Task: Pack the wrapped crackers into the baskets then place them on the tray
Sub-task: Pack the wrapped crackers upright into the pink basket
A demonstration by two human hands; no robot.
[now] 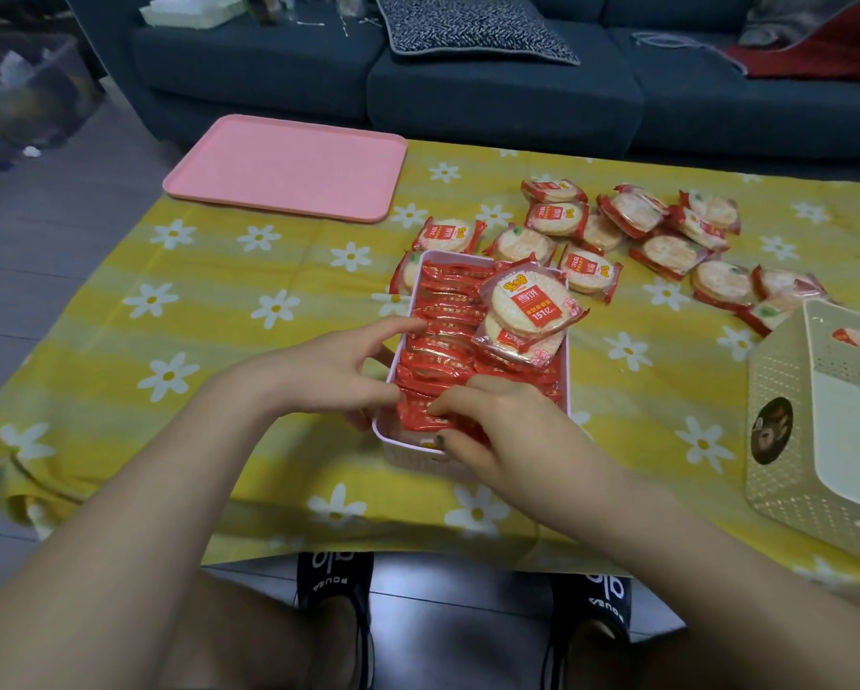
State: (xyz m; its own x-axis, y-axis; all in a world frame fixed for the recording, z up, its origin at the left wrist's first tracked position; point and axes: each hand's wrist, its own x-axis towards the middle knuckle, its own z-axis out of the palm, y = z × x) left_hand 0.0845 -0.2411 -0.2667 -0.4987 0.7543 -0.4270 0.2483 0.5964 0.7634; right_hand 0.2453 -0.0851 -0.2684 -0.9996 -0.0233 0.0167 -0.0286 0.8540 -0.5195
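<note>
Covering the low table is a yellow cloth (219,311) printed with white daisies, and behind it stands a dark blue sofa (507,92). A pink tray (288,166) lies at the far left of the cloth. A cream basket (786,440) sits at the right edge. Near the middle, a pale pink basket (473,356) is packed with wrapped crackers standing on edge, with 2 packets (527,316) lying flat on top (faces up). Loose crackers (667,231) are scattered to its far right. The left hand (328,371) grasps the basket's left rim with its forefinger stretched over the packets, while the right hand (497,420) pinches packets at the basket's near end.
</note>
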